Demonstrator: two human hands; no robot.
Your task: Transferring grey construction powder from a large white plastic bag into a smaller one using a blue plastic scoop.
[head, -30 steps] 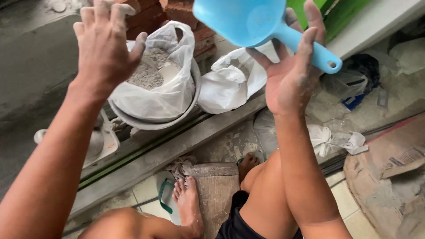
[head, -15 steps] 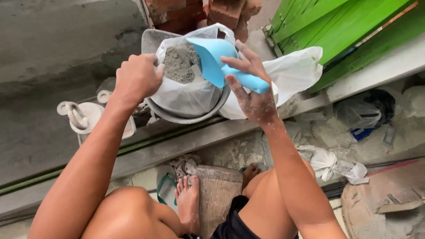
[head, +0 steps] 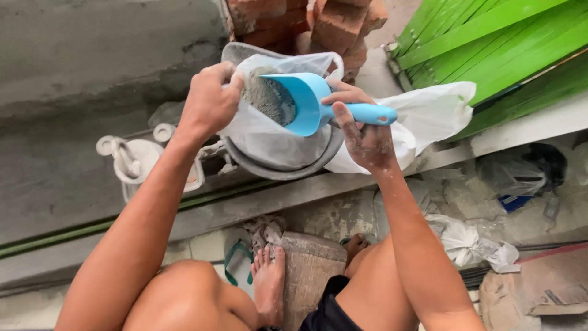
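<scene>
My right hand (head: 362, 133) grips the handle of a light blue plastic scoop (head: 306, 101) that holds grey cement powder (head: 266, 98). The scoop is tilted on its side over a white plastic bag (head: 269, 138), which sits inside a round grey metal basin (head: 288, 171). My left hand (head: 208, 101) pinches the left rim of that bag and holds it apart. A second white plastic bag (head: 429, 116) lies just right of the basin, behind my right wrist.
Red bricks (head: 306, 21) are stacked behind the basin. Green painted boards (head: 490, 43) lean at the upper right. A white plastic container (head: 131, 162) sits left of the basin. My bare feet, a green sandal (head: 236, 257) and a wooden block (head: 309, 270) are below; crumpled bags lie right.
The scoop came down from raised in the air into the bag and now carries cement powder. My left hand, open before, has closed on the bag's rim.
</scene>
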